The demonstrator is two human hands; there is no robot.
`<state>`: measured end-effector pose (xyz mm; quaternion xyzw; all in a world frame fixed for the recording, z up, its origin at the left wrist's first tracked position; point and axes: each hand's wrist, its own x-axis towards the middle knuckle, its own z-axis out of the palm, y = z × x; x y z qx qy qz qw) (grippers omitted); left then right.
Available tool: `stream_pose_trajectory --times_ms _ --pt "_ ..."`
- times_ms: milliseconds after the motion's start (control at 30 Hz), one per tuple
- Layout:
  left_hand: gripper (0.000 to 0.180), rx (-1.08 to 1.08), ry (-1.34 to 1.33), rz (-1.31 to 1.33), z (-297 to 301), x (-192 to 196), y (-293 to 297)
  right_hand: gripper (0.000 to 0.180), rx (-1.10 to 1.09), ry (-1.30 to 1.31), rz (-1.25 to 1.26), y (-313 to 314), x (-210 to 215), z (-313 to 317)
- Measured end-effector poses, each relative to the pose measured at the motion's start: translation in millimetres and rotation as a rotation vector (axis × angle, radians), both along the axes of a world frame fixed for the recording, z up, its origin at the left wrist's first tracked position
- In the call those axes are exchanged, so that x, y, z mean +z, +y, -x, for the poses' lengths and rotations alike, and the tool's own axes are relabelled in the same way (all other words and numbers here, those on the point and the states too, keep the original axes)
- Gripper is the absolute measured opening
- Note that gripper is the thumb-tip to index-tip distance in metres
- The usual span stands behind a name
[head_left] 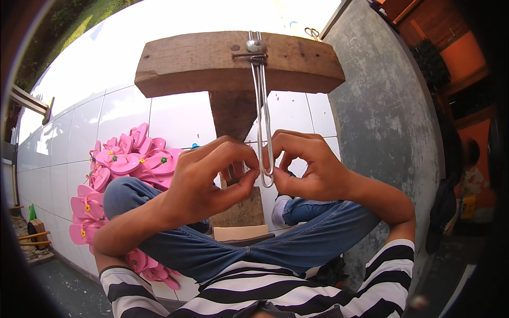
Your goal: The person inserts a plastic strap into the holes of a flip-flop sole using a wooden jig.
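A long bent metal wire loop (262, 106) hangs toward me from the crossbar of a T-shaped wooden stand (185, 58). A round metal head (256, 46) and a nail (249, 55) sit where the wire meets the wood. My left hand (212, 172) is closed in a pinch, thumb and fingertips meeting beside the left side of the loop's rounded end. Opposite it, my right hand (307, 164) curls closed at the right side, its fingertips partly behind the wire. Whatever small thing the fingertips hold, if any, is hidden.
Pink flip-flops with small flower ornaments (124, 159) lie heaped on white floor tiles (74, 138) to my left. The stand's post rises between my jeans-clad legs (313, 212). A worn grey surface (387, 106) runs along the right. Scissors handles (313, 33) show beyond the crossbar.
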<state>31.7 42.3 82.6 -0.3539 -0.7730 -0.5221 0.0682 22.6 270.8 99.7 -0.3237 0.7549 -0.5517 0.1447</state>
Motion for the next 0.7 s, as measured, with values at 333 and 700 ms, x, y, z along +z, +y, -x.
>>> stream_pose_trajectory --times_ms 333,700 --pt "0.031 0.079 0.430 0.182 4.3 3.0 -3.9 0.018 -0.048 -0.343 0.045 -2.7 -2.8 -3.7" --pt "0.029 0.092 0.191 0.078 4.1 3.3 -2.1 0.017 -0.094 0.032 -0.030 0.2 1.7 0.0"
